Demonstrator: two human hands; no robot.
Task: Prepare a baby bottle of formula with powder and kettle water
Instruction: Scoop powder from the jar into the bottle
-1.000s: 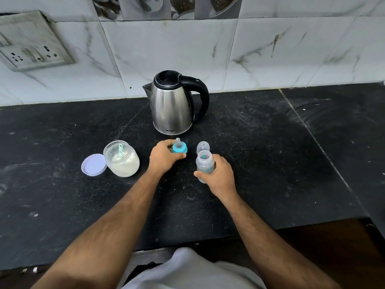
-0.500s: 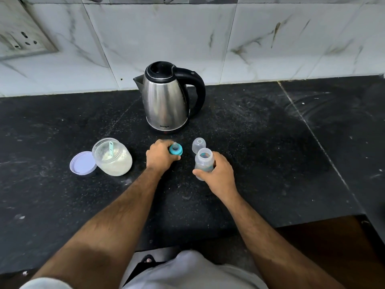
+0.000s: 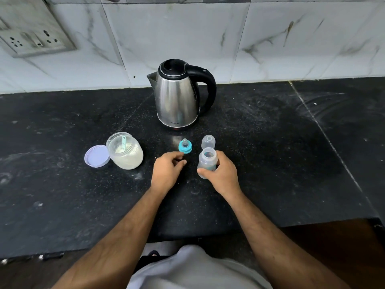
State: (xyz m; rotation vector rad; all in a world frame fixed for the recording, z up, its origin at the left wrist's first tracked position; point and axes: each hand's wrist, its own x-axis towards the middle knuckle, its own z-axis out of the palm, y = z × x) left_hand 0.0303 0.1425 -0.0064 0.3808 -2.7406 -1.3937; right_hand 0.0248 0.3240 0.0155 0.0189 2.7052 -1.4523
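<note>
Kettle (image 3: 177,99) behind teat (image 3: 185,146), powder jar (image 3: 125,151) left, lid (image 3: 96,156) beside

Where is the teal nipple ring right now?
In the head view, the nipple ring stands on the counter in front of the kettle, just beyond the left hand and left of the clear cap.

Black counter (image 3: 270,163), kettle (image 3: 177,101), powder jar (image 3: 126,152), lid (image 3: 96,156), teat ring (image 3: 185,146), cap (image 3: 208,141), seemingly standing bottle (image 3: 207,161)
</note>
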